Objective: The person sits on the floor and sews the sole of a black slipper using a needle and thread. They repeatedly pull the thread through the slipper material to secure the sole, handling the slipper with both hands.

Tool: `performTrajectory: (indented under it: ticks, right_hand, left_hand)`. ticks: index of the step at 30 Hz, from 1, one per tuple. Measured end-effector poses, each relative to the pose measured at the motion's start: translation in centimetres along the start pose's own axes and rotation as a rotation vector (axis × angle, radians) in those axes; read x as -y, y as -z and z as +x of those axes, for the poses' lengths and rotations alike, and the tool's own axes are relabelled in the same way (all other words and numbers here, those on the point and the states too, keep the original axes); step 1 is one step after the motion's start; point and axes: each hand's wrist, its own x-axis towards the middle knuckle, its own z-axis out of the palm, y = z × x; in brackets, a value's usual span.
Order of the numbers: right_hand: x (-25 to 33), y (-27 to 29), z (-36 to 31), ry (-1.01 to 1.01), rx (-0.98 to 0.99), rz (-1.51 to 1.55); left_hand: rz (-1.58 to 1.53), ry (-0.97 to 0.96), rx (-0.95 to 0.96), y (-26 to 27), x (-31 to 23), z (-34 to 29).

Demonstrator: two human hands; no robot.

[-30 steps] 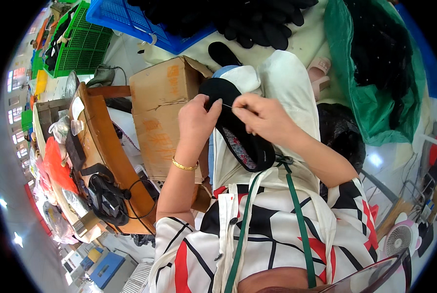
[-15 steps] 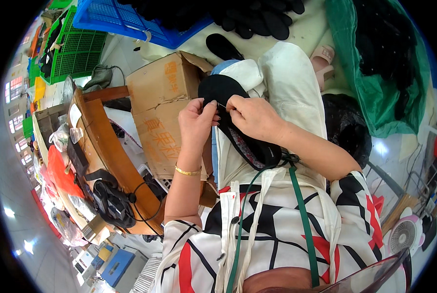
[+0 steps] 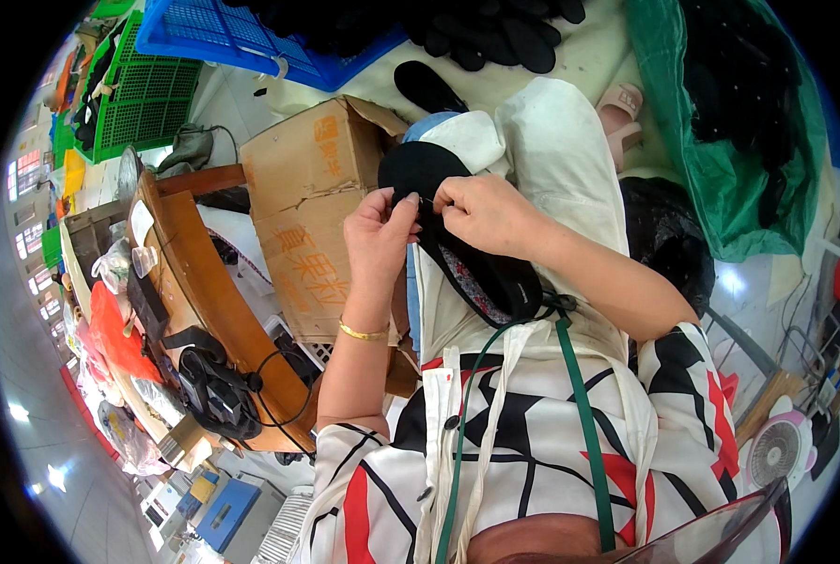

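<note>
A black cloth shoe (image 3: pixel 425 162) lies slantwise over my lap, its rounded toe pointing away and its patterned lining showing at the opening. My left hand (image 3: pixel 379 230) grips the shoe's left side, thumb and fingers pinched together. Opposite it, my right hand (image 3: pixel 486 214) rests over the upper with its fingertips pinched. Between the two sets of fingertips shows a tiny pale sliver, too small to name for certain. A white apron (image 3: pixel 561 150) covers my legs beneath the shoe.
On the left stand a cardboard box (image 3: pixel 298 226) and a wooden table (image 3: pixel 218 329). Ahead are a blue crate (image 3: pixel 223 42) and several black shoe pieces (image 3: pixel 495 42). A green sack (image 3: pixel 655 122) of dark pieces and a black plastic bag (image 3: pixel 660 235) sit on the right.
My right fingertips have shifted very slightly beside the left ones. The shoe and my left hand stay nearly in place.
</note>
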Motion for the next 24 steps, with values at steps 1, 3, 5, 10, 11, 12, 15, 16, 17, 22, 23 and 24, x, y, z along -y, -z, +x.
performTrajectory:
  ticks: [1, 3, 5, 10, 11, 12, 15, 16, 17, 22, 23, 24]
  right_hand:
    - [0.0, 0.0, 0.1, 0.010, -0.001, -0.004]
    - [0.1, -0.2, -0.4, 0.025, -0.015, -0.090]
    - [0.2, -0.7, -0.8, 0.033, -0.024, -0.181]
    - [0.1, -1.6, -1.1, 0.097, -0.059, -0.344]
    - [0.1, -1.6, -1.0, 0.112, -0.063, -0.354]
    - [0.1, -1.7, -0.9, 0.126, -0.066, -0.364]
    - [-0.2, -1.6, -0.9, 0.143, -0.066, -0.380]
    - [-0.2, -1.5, -0.9, 0.144, -0.064, -0.382]
    - [-0.1, -1.3, -0.9, 0.142, -0.048, -0.384]
    - [0.4, 0.0, -0.6, 0.149, 0.022, -0.409]
    - [0.3, 0.1, -0.5, 0.149, 0.025, -0.404]
    - [0.2, 0.2, -0.4, 0.150, 0.028, -0.399]
  left_hand:
    - [-0.009, 0.005, 0.009, 0.1, 0.0, 0.0]
    - [-0.028, 0.014, 0.026, 0.2, -0.1, 0.0]
    - [-0.028, 0.046, 0.042, 0.4, -0.5, 0.2]
    - [-0.097, 0.148, 0.088, 0.9, -0.9, 0.7]
    - [-0.092, 0.147, 0.093, 0.7, -1.3, 0.7]
    - [-0.087, 0.147, 0.097, 0.6, -1.5, 0.6]
    - [-0.089, 0.152, 0.117, 0.8, -1.4, 0.9]
    - [-0.098, 0.155, 0.119, 0.9, -1.4, 0.9]
    - [-0.107, 0.159, 0.120, 0.9, -1.4, 1.0]
    - [-0.102, 0.162, 0.166, 1.4, -0.8, 1.6]
    - [-0.090, 0.160, 0.179, 1.5, -0.8, 1.7]
    - [-0.079, 0.159, 0.192, 1.5, -0.8, 1.8]
